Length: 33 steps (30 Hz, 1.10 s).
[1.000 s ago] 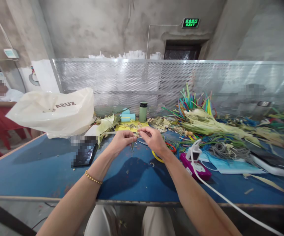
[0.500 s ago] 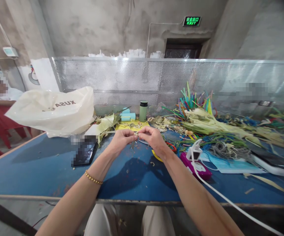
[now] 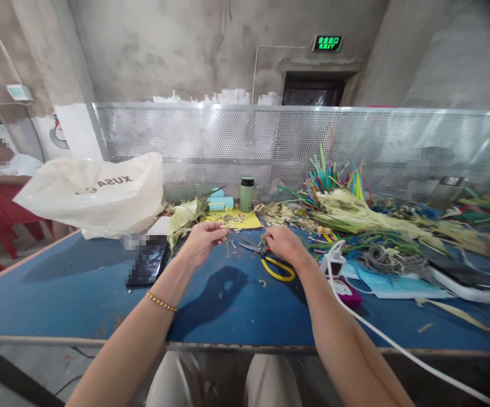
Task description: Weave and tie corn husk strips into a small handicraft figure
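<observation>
My left hand (image 3: 203, 240) is raised over the blue table (image 3: 79, 294), fingers pinched on a thin greenish strip whose end hangs down near the tabletop. My right hand (image 3: 282, 244) has dropped to the table and rests with curled fingers on the yellow-handled scissors (image 3: 270, 264), at the handle end; the blades point left. A phone (image 3: 147, 263) lies left of my left hand. Pale leaf pieces (image 3: 183, 217) lie just behind it.
A white plastic bag (image 3: 96, 192) sits at the back left. A green bottle (image 3: 247, 194) and yellow sheet (image 3: 234, 219) stand centre back. Coloured strips and husks (image 3: 355, 217) pile at right, with a charger and white cable (image 3: 355, 316). A person sits at far left.
My hands were together, both pinching the small strip. Now my right hand has let go and moved right and down onto the scissors; my left hand keeps the strip.
</observation>
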Tool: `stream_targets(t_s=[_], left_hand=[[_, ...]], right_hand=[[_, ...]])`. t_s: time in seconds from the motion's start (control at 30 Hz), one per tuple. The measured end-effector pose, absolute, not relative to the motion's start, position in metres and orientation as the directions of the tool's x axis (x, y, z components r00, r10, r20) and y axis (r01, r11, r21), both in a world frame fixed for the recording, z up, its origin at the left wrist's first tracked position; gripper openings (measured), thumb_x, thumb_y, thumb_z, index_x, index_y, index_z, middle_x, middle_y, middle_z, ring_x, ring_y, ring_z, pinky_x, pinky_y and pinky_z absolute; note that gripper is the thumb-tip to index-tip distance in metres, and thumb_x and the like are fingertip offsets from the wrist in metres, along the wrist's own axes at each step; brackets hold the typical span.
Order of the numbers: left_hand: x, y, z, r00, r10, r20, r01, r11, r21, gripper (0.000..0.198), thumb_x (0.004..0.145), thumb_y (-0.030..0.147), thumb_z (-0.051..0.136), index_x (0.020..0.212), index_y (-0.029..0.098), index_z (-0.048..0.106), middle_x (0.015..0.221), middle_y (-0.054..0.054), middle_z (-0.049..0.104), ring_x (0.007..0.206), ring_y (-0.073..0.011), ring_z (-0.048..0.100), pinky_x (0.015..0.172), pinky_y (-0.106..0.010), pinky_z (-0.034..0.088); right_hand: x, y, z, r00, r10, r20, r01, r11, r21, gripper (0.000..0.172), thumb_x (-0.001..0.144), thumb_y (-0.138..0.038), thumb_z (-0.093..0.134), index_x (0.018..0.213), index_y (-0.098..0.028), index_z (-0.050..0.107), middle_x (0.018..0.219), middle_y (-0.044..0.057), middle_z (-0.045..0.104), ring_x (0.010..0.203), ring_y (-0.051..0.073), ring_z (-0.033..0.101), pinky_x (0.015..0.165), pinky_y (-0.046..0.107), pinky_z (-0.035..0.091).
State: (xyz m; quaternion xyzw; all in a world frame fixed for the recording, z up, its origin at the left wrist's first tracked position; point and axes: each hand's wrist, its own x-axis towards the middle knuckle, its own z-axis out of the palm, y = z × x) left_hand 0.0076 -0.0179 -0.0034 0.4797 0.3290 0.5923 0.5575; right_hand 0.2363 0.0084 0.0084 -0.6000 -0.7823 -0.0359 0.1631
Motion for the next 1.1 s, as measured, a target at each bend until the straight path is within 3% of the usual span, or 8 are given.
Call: stream_targets(t_s=[0.17, 0.33, 0.43, 0.57, 0.63, 0.77, 0.9, 1.1], left_hand=[[0.001, -0.013, -0.004, 0.049, 0.977, 0.206, -0.393, -0.171, 0.904, 0.027, 0.056, 0.020, 0.084, 0.074, 0.006, 0.070, 0.068, -0.005, 0.065, 0.054, -0.0075, 0.055, 0.052, -0.020, 0.040], [-0.002, -0.011, -0.004, 0.051, 0.977, 0.209, -0.432, -0.168, 0.886, 0.030, 0.055, 0.021, 0.085, 0.077, 0.008, 0.069, 0.069, -0.005, 0.066, 0.053, -0.0083, 0.057, 0.050, -0.020, 0.041], [-0.005, -0.010, -0.003, 0.065, 0.976, 0.210, -0.433, -0.162, 0.887, 0.028, 0.056, 0.021, 0.085, 0.075, 0.008, 0.069, 0.065, -0.003, 0.064, 0.049, -0.0064, 0.053, 0.048, -0.020, 0.040], [-0.009, -0.010, 0.000, 0.054, 0.979, 0.199, -0.424, -0.158, 0.892, 0.026, 0.055, 0.018, 0.085, 0.072, 0.008, 0.069, 0.063, -0.002, 0.062, 0.046, -0.0054, 0.050, 0.044, -0.019, 0.037], [-0.010, -0.010, 0.001, 0.055, 0.979, 0.196, -0.421, -0.155, 0.894, 0.026, 0.054, 0.014, 0.084, 0.075, 0.008, 0.071, 0.064, -0.003, 0.063, 0.048, -0.0061, 0.051, 0.045, -0.019, 0.037], [-0.009, -0.012, 0.003, 0.064, 0.972, 0.226, -0.414, -0.180, 0.892, 0.028, 0.054, 0.010, 0.082, 0.081, 0.007, 0.073, 0.065, -0.003, 0.064, 0.052, -0.0057, 0.051, 0.047, -0.019, 0.037], [-0.010, -0.011, 0.002, 0.038, 0.972, 0.231, -0.417, -0.195, 0.888, 0.027, 0.053, 0.012, 0.083, 0.078, 0.008, 0.073, 0.061, -0.002, 0.062, 0.053, -0.0068, 0.053, 0.049, -0.020, 0.039], [-0.013, -0.008, 0.001, -0.021, 0.969, 0.248, -0.390, -0.236, 0.890, 0.027, 0.054, 0.022, 0.086, 0.072, 0.008, 0.070, 0.059, -0.001, 0.060, 0.045, -0.0047, 0.047, 0.042, -0.020, 0.032]], right_hand=[[0.239, -0.005, 0.005, -0.190, 0.981, -0.028, 0.982, 0.191, 0.016, 0.032, 0.079, -0.009, 0.052, 0.103, -0.015, 0.072, 0.110, 0.017, 0.070, 0.103, 0.026, 0.065, 0.077, 0.029, 0.046], [0.237, -0.011, 0.008, -0.204, 0.978, 0.049, 0.976, 0.199, 0.092, 0.034, 0.081, -0.009, 0.048, 0.108, -0.014, 0.068, 0.115, 0.018, 0.066, 0.109, 0.029, 0.062, 0.081, 0.033, 0.046], [0.239, -0.008, 0.006, -0.193, 0.981, -0.022, 0.974, 0.194, 0.115, 0.036, 0.076, -0.013, 0.054, 0.110, -0.012, 0.067, 0.116, 0.020, 0.065, 0.109, 0.032, 0.061, 0.081, 0.035, 0.046], [0.244, 0.000, 0.000, -0.221, 0.971, -0.087, 0.970, 0.229, 0.083, 0.061, 0.061, -0.010, 0.063, 0.121, -0.018, 0.063, 0.116, 0.017, 0.065, 0.106, 0.031, 0.062, 0.076, 0.031, 0.047], [0.248, 0.006, -0.004, -0.234, 0.968, -0.091, 0.968, 0.240, 0.067, 0.064, 0.058, -0.011, 0.063, 0.121, -0.021, 0.064, 0.114, 0.015, 0.067, 0.103, 0.030, 0.064, 0.072, 0.031, 0.047], [0.257, 0.019, -0.012, -0.267, 0.959, -0.094, 0.963, 0.263, -0.051, 0.048, 0.067, -0.027, 0.062, 0.115, -0.025, 0.066, 0.111, 0.010, 0.068, 0.098, 0.027, 0.065, 0.073, 0.030, 0.046], [0.262, 0.028, -0.016, -0.254, 0.965, -0.065, 0.959, 0.242, -0.147, 0.049, 0.067, -0.041, 0.066, 0.113, -0.022, 0.064, 0.112, 0.009, 0.068, 0.097, 0.026, 0.064, 0.074, 0.029, 0.045], [0.257, 0.020, -0.002, -0.253, 0.940, 0.229, 0.907, 0.313, -0.283, 0.030, 0.072, -0.023, 0.056, 0.099, -0.019, 0.069, 0.093, 0.007, 0.071, 0.083, 0.022, 0.064, 0.067, 0.026, 0.042]])
